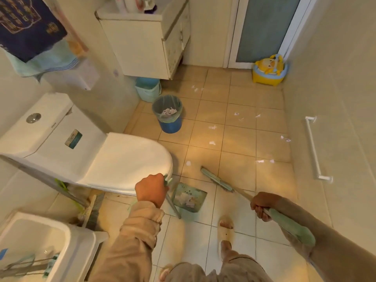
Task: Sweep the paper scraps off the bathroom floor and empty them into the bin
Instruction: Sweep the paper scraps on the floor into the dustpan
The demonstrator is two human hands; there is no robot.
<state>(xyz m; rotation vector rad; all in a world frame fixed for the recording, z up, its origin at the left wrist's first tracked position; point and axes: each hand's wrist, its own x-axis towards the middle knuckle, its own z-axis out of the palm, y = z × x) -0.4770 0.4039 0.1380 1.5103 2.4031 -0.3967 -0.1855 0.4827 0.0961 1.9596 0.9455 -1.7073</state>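
1. The left hand (151, 190) is closed in a fist round the top of the dustpan's handle, with the sleeve down to the wrist.
2. The dustpan (189, 197) sits on the floor well on the near side of the bin (169, 125) and slightly to its right. A small heap of paper lies in its tray.
3. The right hand (261, 206) grips the broom's shaft with the fingers curled under it. The green grip end runs back along the forearm.
4. The broom (216, 181) has its head down at the tiles, near-right of the bin. It is just right of the dustpan and apart from it.
5. Scraps (212, 142) lie scattered over the floor right of the bin. A few are beyond it, several level with it, and others nearer the person. One round bit lies just ahead of the broom head.
6. The bin stands upright, blue and lined with a translucent bag, with crumpled paper inside.
7. A toilet (126, 159), lid down, stands near-left of the bin.
8. A pale bucket (147, 91) sits just behind the bin, under a cabinet (142, 43).
9. A yellow potty (268, 71) sits far right beyond the bin, by the door.
10. A foot in a slipper (225, 235) stands on the tiles, on the near side of the bin past the dustpan.
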